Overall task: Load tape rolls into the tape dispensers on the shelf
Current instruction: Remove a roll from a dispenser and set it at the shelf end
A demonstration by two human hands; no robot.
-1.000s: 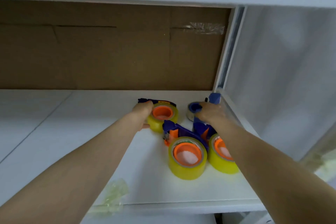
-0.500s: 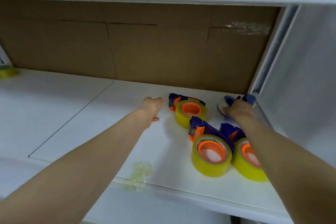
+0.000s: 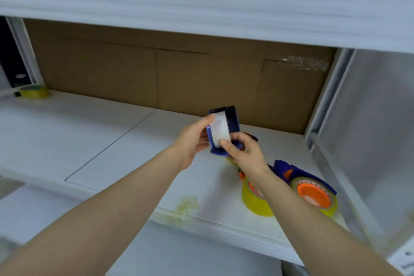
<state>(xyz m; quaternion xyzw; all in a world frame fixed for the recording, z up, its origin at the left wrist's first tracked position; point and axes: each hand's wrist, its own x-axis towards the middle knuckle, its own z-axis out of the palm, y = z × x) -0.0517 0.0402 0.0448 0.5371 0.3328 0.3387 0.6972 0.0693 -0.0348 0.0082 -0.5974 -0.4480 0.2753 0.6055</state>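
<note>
Item: blue tape dispenser (image 3: 231,122), pale tape roll (image 3: 220,129) inside, held above the shelf (image 3: 112,141) toward its right rear corner. Left hand (image 3: 193,141) curls round its side; right hand (image 3: 245,154) pinches its lower end. Risk: the roll may slip out if not fully seated.

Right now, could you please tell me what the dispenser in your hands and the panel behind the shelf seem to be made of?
The dispenser looks like moulded plastic: solid dark blue, smooth, slightly glossy. The panel looks like cardboard: matt brown, with seams and a strip of clear tape.
</note>
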